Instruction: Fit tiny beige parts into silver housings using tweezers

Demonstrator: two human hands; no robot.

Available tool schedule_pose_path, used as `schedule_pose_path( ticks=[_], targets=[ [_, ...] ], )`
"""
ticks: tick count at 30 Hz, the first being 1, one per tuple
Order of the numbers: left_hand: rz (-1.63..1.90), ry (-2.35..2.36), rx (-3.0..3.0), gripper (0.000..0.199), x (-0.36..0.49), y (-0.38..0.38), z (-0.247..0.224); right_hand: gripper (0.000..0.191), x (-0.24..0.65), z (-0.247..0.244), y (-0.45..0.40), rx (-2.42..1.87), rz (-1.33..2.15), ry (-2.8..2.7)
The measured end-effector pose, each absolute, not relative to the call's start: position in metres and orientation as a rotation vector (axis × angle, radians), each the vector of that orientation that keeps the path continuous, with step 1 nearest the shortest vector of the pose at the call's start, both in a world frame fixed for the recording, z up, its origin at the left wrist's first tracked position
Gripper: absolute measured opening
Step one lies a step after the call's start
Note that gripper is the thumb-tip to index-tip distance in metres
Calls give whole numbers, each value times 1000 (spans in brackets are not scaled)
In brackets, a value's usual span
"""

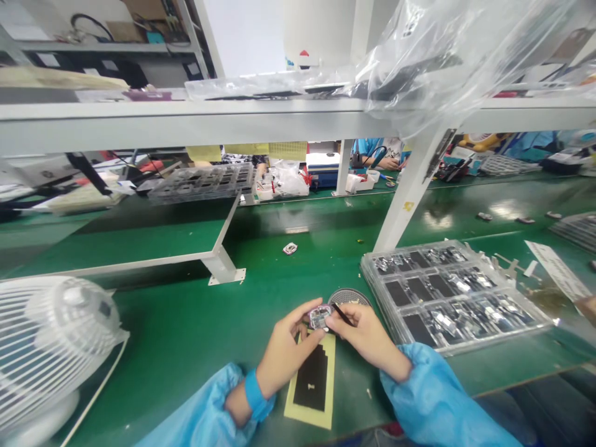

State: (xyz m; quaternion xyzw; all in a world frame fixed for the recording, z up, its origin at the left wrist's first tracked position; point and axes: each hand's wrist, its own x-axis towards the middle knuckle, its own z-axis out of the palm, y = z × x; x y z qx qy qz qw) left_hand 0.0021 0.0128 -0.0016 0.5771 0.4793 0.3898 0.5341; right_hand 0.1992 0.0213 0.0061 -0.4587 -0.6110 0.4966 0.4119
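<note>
Head view: I'm watching the left hand point(287, 349) gripping one small device point(319, 315) near one yellow sheet point(309, 415), the right hand point(367, 332) pinching one black tool point(342, 313); one clear tray point(493, 338) is lying rightward.

Small device point(320, 316) partly covered by left hand point(289, 344) and right hand point(367, 335); its parts are too small to tell. Black tool point(342, 314) in right hand: kind unclear. Mesh disc point(345, 295) runs behind right hand. Fan point(51, 341) cut by left edge, plastic bag point(428, 68) by top.
</note>
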Motion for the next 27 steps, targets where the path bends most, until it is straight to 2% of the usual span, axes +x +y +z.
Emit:
schedule_pose_path(
  ticks=[11, 23, 27],
  targets=[
    [946, 1238, 1497, 52, 2, 14, 1, 45, 196, 7, 23, -1138, 1303, -1490],
    [1032, 1243, 1596, 38, 0, 12, 7, 40, 193, -5, 24, -1144, 1233, -1483],
    [1014, 1203, 1405, 46, 3, 11, 3, 31, 188, -5, 18, -1092, 1198, -1408]
  ],
)
